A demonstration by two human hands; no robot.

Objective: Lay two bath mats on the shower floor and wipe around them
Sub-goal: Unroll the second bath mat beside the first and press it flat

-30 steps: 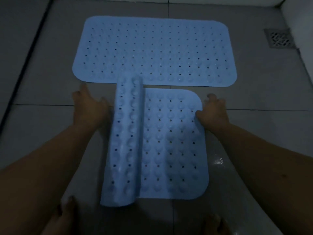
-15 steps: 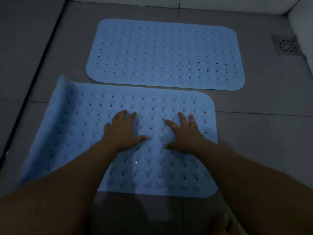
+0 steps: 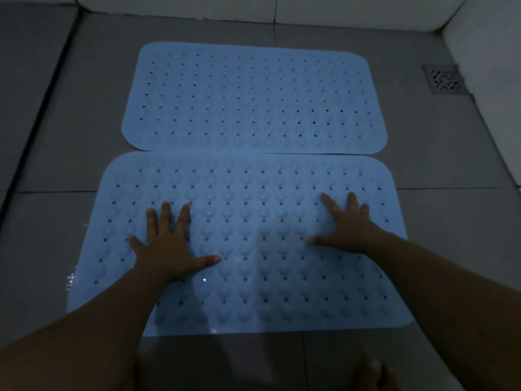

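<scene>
Two light blue bath mats with rows of holes and bumps lie flat on the grey tiled shower floor. The far mat (image 3: pixel 253 97) sits near the back wall. The near mat (image 3: pixel 253 292) lies just in front of it, their long edges touching or slightly overlapping. My left hand (image 3: pixel 169 244) presses flat on the near mat's left half, fingers spread. My right hand (image 3: pixel 346 224) presses flat on its right half, fingers spread too.
A square metal floor drain (image 3: pixel 444 79) sits at the right by the wall. White walls (image 3: pixel 324 12) border the floor at the back and right. A dark groove (image 3: pixel 39 108) runs along the left. Water glistens at the near mat's left edge (image 3: pixel 69 280). A foot (image 3: pixel 375 373) shows at the bottom.
The near mat went from half rolled to fully spread flat. Its raised left end has dropped to the floor. My hands moved apart across it, left hand leftward and right hand rightward.
</scene>
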